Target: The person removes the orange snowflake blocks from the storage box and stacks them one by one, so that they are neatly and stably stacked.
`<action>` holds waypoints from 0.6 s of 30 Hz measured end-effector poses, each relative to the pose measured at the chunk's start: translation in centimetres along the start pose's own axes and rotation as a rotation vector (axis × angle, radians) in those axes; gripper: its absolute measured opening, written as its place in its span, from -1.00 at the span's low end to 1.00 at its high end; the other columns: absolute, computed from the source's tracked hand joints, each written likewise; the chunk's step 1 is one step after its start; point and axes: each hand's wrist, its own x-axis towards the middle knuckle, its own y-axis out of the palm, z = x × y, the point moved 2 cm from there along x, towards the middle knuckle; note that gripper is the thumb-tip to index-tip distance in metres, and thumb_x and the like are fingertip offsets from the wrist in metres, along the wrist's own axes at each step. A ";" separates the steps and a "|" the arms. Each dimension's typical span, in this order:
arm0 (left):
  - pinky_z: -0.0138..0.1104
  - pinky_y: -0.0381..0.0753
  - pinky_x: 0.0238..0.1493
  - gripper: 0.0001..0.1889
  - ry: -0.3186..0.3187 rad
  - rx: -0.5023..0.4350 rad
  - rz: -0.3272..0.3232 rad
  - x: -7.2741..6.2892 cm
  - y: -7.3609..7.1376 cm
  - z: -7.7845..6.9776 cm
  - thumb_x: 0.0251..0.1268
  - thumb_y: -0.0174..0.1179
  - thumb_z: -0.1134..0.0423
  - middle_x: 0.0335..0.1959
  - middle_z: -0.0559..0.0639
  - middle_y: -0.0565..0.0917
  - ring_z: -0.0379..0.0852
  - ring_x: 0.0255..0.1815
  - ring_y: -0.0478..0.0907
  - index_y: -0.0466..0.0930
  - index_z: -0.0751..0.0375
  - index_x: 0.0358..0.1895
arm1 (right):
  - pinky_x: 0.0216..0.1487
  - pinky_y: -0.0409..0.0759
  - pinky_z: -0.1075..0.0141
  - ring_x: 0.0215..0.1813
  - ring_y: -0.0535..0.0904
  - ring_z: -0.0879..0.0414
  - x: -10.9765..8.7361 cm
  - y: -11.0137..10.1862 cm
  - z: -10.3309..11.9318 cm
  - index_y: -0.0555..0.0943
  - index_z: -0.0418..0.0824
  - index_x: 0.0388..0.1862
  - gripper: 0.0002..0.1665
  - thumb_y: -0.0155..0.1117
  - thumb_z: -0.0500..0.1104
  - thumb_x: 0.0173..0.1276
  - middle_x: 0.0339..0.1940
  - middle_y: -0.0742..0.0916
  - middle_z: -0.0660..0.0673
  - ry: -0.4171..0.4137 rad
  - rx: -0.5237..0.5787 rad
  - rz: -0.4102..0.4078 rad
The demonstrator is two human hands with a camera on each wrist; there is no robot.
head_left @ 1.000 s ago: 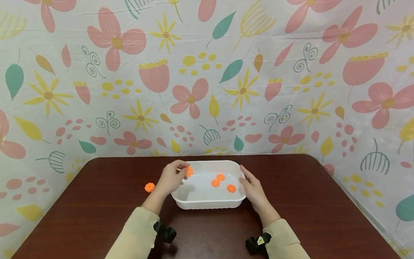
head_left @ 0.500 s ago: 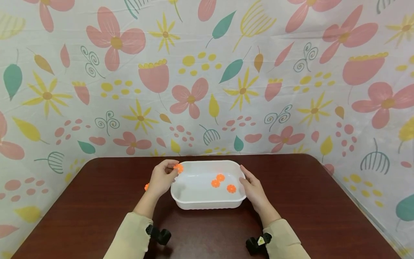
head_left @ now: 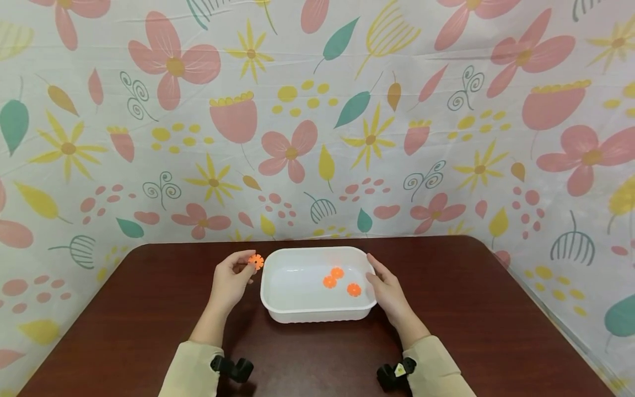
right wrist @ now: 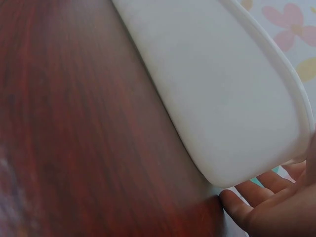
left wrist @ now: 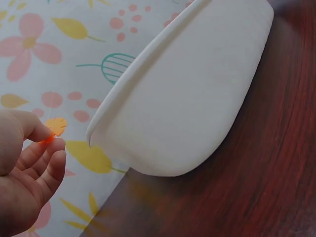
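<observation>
In the head view my left hand (head_left: 228,284) pinches an orange notched snowflake building disc (head_left: 256,261) between thumb and fingertips, just left of the white plastic basin (head_left: 319,316). The left wrist view shows the same disc (left wrist: 57,126) held near the basin's outer wall (left wrist: 187,94), apart from it. My right hand (head_left: 389,289) holds the basin's right end, thumb over the rim and fingers along the outside; those fingers (right wrist: 264,190) also appear in the right wrist view. Inside the basin lie three more orange discs (head_left: 354,289), toward its right half, two of them touching.
The basin stands on a dark reddish-brown table (head_left: 476,309) near its back edge. Behind the table hangs a white cloth (head_left: 297,204) printed with flowers and leaves. A black wrist camera (head_left: 233,368) sits on the left sleeve, and another (head_left: 394,375) on the right.
My left hand has moved left with its disc, from over the basin's left end to outside the rim. A loose disc on the table is now hidden behind it. The right hand stays put.
</observation>
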 end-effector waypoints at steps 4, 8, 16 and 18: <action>-0.27 0.66 -0.37 -0.69 -0.019 -0.014 -0.023 -0.3 -0.3 0.7 0.26 0.11 0.47 -0.21 0.22 0.57 -0.06 -0.31 0.60 0.56 0.28 0.06 | 0.47 0.07 0.00 0.52 0.07 -0.08 0.1 0.1 -0.1 0.16 -0.07 0.49 -0.40 -0.10 -0.17 0.49 0.51 0.22 -0.18 0.001 -0.005 -0.002; -0.29 0.66 -0.36 -0.69 -0.048 -0.031 -0.041 -0.5 -0.7 1.5 0.26 0.11 0.47 -0.20 0.22 0.58 -0.09 -0.32 0.61 0.55 0.31 0.07 | 0.47 0.07 0.01 0.52 0.07 -0.08 0.0 0.1 -0.1 0.16 -0.08 0.49 -0.40 -0.10 -0.19 0.49 0.51 0.22 -0.17 0.000 -0.011 -0.002; -0.31 0.65 -0.36 -0.72 -0.054 -0.024 -0.064 -0.2 -1.4 2.1 0.27 0.13 0.44 -0.26 0.13 0.56 -0.19 -0.37 0.58 0.58 0.28 0.05 | 0.47 0.09 0.01 0.53 0.04 -0.07 0.2 0.0 0.0 0.15 -0.07 0.49 -0.40 -0.11 -0.18 0.50 0.52 0.20 -0.15 -0.005 -0.020 0.002; -0.29 0.66 -0.34 -0.72 -0.072 -0.019 -0.072 -0.2 -1.8 2.4 0.28 0.13 0.41 -0.25 0.09 0.57 -0.17 -0.36 0.60 0.58 0.26 0.06 | 0.46 0.11 0.02 0.53 0.05 -0.06 0.2 -0.1 0.0 0.14 -0.05 0.50 -0.40 -0.11 -0.18 0.50 0.52 0.21 -0.15 0.000 -0.020 0.003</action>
